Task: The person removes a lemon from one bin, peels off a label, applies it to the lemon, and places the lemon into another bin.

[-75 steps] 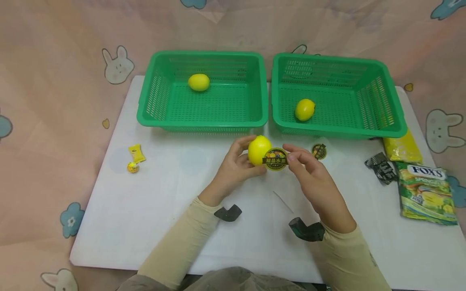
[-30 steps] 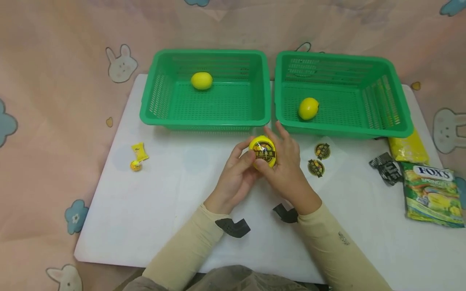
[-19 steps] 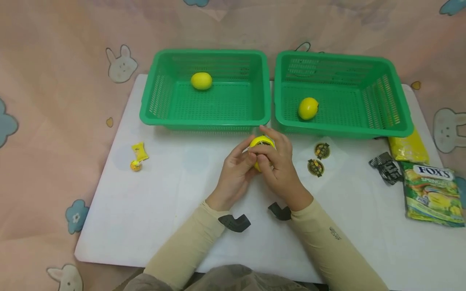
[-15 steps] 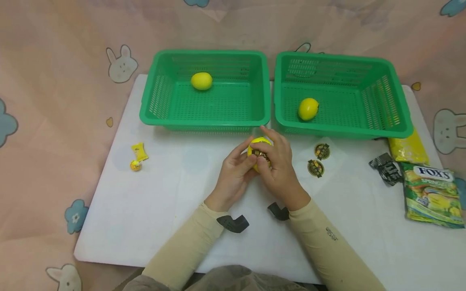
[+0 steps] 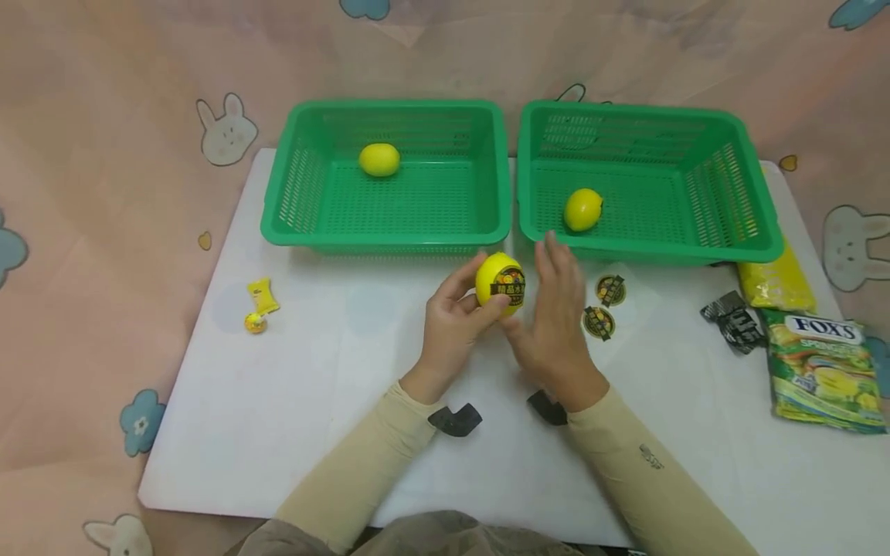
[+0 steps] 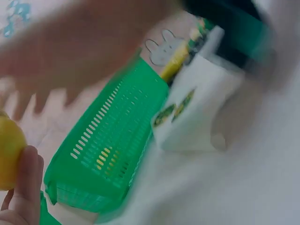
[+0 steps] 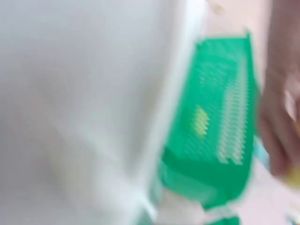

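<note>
My left hand (image 5: 450, 328) grips a yellow lemon (image 5: 489, 278) above the middle of the table, thumb at its front. A round black-and-gold sticker (image 5: 511, 287) with printed characters lies on the side of the fruit facing me. Just right of the lemon is my right hand (image 5: 556, 332), fingers extended and holding nothing. The left wrist view shows the lemon (image 6: 9, 152) at its left edge against the fingers. Motion blurs the right wrist view. Right of the hands, a backing sheet (image 5: 629, 309) bears two similar stickers (image 5: 599, 323).
Two green baskets stand at the back, the left basket (image 5: 389, 238) with one lemon (image 5: 379, 160) and the right basket (image 5: 647, 251) with another lemon (image 5: 582, 210). Small wrapped candies (image 5: 263, 296) lie left. A black wrapper (image 5: 737, 322) and a FOX'S bag (image 5: 823, 371) lie right.
Earlier the right hand brought the sticker to the lemon and its fingers covered and pressed it. Now that hand has drawn off to the right, and the stickered face is exposed.
</note>
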A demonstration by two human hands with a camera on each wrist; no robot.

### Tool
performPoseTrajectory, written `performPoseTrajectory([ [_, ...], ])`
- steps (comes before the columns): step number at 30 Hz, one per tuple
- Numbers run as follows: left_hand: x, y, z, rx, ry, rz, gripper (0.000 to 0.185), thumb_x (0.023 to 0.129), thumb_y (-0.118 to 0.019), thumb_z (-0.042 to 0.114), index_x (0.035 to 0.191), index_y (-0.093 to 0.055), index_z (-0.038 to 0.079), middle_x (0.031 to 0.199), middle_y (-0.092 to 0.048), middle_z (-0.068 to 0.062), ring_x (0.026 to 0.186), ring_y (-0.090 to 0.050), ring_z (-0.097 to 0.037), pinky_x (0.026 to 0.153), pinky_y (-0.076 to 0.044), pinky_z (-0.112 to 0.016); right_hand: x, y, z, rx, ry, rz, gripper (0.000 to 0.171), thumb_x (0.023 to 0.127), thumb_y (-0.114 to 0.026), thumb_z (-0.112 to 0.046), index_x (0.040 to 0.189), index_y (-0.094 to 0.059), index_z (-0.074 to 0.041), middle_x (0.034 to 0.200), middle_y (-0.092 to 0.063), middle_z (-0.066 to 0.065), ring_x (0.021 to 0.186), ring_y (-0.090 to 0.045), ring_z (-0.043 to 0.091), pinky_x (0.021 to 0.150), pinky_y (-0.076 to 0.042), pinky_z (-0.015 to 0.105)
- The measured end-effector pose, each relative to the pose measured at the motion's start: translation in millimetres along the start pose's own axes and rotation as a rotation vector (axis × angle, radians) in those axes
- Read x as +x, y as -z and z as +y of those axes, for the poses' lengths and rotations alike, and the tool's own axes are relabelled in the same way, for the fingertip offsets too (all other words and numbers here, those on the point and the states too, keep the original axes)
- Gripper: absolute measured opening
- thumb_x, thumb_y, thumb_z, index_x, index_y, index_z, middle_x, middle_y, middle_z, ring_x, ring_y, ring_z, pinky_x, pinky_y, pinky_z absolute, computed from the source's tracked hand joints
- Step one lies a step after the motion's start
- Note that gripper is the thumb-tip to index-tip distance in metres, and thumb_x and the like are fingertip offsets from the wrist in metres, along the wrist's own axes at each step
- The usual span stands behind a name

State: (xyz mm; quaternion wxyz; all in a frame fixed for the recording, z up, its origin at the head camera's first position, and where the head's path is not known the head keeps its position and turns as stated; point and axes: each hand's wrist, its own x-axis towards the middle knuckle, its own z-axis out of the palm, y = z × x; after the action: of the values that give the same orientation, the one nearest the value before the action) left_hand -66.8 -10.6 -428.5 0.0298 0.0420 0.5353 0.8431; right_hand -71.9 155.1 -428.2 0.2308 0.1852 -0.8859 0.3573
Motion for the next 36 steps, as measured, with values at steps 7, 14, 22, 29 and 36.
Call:
performPoseTrajectory([
  [7, 17.8, -9.5, 14.8, 0.095, -0.115, -0.061, 0.069, 0.093, -0.070, -0.012, 0.156, -0.045, -0.003, 0.148, -0.053, -0.015, 0.118, -0.065, -0.025, 0.095, -0.059, -0.035, 20.4, 76.2, 57.8, -0.134, -0.263, 0.160, 0.045, 0.100, -0.076, -0.031, 0.140, -0.069, -0.011, 0.152, -0.054, 0.016, 0.145, -0.034, 0.040, 0.123, -0.011, 0.055],
  [14, 83.4, -54.1, 46.5, 0.179, 0.013, -0.142, 0.060, 0.102, -0.071, 0.007, 0.157, -0.049, 0.017, 0.138, -0.054, -0.009, 0.117, -0.065, -0.029, 0.095, -0.059, -0.037, 12.9, 82.3, 86.8, -0.170, -0.373, 0.091, 0.032, 0.097, -0.082, -0.019, 0.127, -0.078, -0.008, 0.138, -0.066, 0.017, 0.142, -0.041, 0.041, 0.125, 0.010, 0.053],
  [22, 154.3, -109.6, 20.8, 0.562, 0.263, -0.172, 0.061, 0.099, -0.079, 0.034, 0.155, -0.053, 0.035, 0.126, -0.059, 0.003, 0.098, -0.064, -0.012, 0.077, -0.058, -0.024, 11.6, 74.2, 87.2, -0.132, -0.341, 0.123, 0.030, 0.096, -0.083, -0.016, 0.124, -0.079, -0.007, 0.134, -0.067, 0.018, 0.139, -0.043, 0.042, 0.126, 0.008, 0.050],
  [29, 167.5, -124.9, -1.8, 0.488, 0.391, -0.198, 0.066, 0.098, -0.080, 0.029, 0.157, -0.052, 0.032, 0.131, -0.061, -0.001, 0.105, -0.066, -0.013, 0.083, -0.061, -0.030, 13.3, 76.2, 87.4, -0.130, -0.326, 0.115, 0.031, 0.095, -0.083, -0.016, 0.124, -0.079, -0.006, 0.134, -0.067, 0.018, 0.137, -0.043, 0.042, 0.127, 0.005, 0.052],
  [36, 161.5, -116.7, 2.7, 0.483, 0.351, -0.253, 0.069, 0.096, -0.081, 0.039, 0.158, -0.049, 0.040, 0.163, -0.041, 0.004, 0.130, -0.057, -0.016, 0.094, -0.058, -0.035, 13.1, 81.8, 88.9, -0.131, -0.334, 0.117, 0.030, 0.095, -0.083, -0.014, 0.123, -0.079, -0.005, 0.133, -0.067, 0.019, 0.138, -0.043, 0.042, 0.127, 0.005, 0.052],
])
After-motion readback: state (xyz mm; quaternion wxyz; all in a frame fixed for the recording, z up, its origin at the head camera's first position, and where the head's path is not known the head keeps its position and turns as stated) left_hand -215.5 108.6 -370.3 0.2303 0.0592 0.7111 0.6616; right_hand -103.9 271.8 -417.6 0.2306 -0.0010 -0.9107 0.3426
